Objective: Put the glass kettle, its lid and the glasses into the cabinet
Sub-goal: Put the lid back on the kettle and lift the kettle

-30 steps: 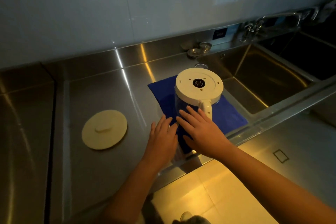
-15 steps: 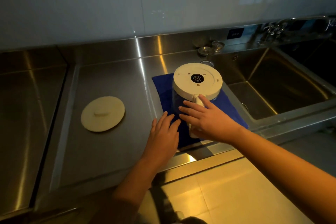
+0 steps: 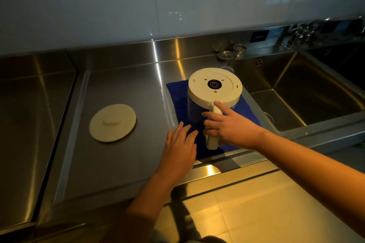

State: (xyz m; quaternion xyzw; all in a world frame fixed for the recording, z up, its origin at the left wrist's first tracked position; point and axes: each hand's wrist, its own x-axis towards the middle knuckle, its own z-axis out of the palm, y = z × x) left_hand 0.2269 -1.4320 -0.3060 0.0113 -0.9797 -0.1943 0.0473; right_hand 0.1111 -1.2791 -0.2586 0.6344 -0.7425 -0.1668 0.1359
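The glass kettle [image 3: 214,89] stands upside down on a blue cloth [image 3: 177,96], its cream base facing up. My right hand [image 3: 231,126] grips the kettle's cream handle [image 3: 211,143], fingers curled round it and the index finger stretched up along it. My left hand [image 3: 180,144] lies flat and open on the cloth's near left corner, beside the handle. The round cream lid [image 3: 112,122] lies on the steel counter to the left, apart from both hands. The rim of one glass [image 3: 227,69] shows just behind the kettle; the rest of it is hidden.
The steel counter [image 3: 122,160] runs left, with a raised seam at its left side. A deep sink [image 3: 308,92] lies right of the cloth, with taps [image 3: 302,32] behind it. Two metal sink strainers [image 3: 226,55] sit by the back wall. Tiled floor lies below.
My right hand has slid onto the kettle's handle and curled its fingers round it. My left hand has stayed flat on the cloth. The kettle has not moved.
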